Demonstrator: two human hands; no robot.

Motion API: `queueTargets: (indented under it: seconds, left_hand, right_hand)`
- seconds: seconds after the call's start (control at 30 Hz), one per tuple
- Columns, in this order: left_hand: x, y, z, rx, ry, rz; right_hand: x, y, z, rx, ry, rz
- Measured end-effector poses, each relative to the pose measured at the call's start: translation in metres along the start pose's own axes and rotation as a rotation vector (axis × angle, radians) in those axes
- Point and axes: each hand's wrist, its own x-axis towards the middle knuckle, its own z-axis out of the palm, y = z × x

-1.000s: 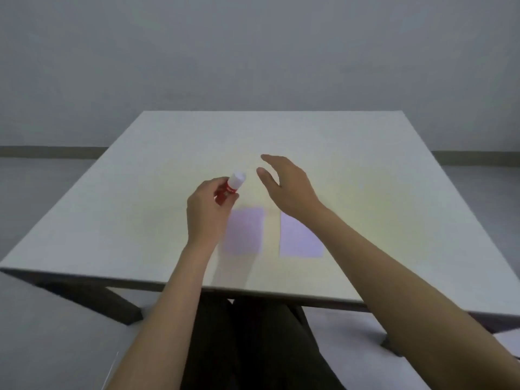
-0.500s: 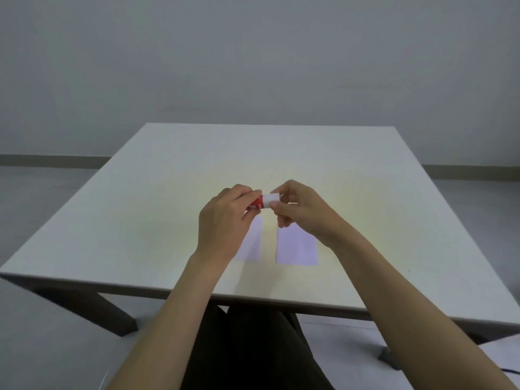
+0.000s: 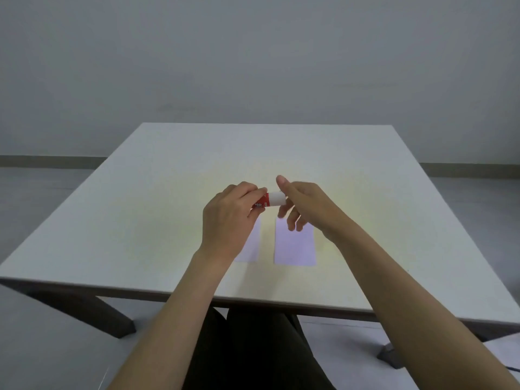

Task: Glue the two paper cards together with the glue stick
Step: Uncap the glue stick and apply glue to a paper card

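Note:
A red glue stick point(image 3: 264, 203) with a white cap point(image 3: 276, 199) lies sideways in the air between my hands, above the table. My left hand point(image 3: 230, 220) grips its red body. My right hand point(image 3: 302, 205) touches the white cap from the right, with the index finger raised and the other fingers loosely curled. Two pale lilac paper cards lie flat side by side below the hands. The right card point(image 3: 295, 246) shows almost fully. The left card point(image 3: 251, 246) is mostly hidden under my left hand and wrist.
The white table point(image 3: 140, 220) has its near edge just above my dark-trousered lap point(image 3: 253, 347). Its dark legs point(image 3: 84, 308) show below the edge, and a grey wall point(image 3: 253, 66) stands behind.
My right hand came in and met the cap end of the glue stick, which my left hand turned from upright to sideways. The right index finger has since lifted off the cap.

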Motion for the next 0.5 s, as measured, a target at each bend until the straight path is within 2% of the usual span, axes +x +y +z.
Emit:
queueTargets:
  seconds: [0.1, 0.17, 0.23, 0.27, 0.33, 0.4, 0.5]
  left_hand:
    - [0.0, -0.002, 0.002, -0.034, -0.013, -0.029]
    - [-0.002, -0.006, 0.003, -0.123, -0.009, -0.152]
    - [-0.005, -0.011, 0.004, -0.341, -0.023, -0.341]
    - [-0.006, -0.014, 0.004, -0.482, -0.02, -0.458]
    - [-0.01, -0.016, 0.004, -0.734, -0.005, -0.685]
    - [-0.015, -0.016, 0.005, -0.991, 0.016, -0.85]
    - [-0.02, -0.009, 0.002, -1.295, 0.049, -0.942]
  right_hand:
    - [0.002, 0.0, 0.0, 0.01, 0.069, -0.13]
    - [0.006, 0.0, -0.012, 0.08, 0.139, -0.219]
    - [0.017, 0.005, -0.029, 0.13, 0.283, -0.21]
    - [0.024, 0.01, -0.037, 0.079, 0.378, -0.173]
    - [0.037, 0.027, -0.052, -0.173, 0.517, -0.088]
    - [0.046, 0.047, -0.06, -0.397, 0.537, -0.032]
    - [0.052, 0.073, -0.063, -0.532, 0.501, -0.012]
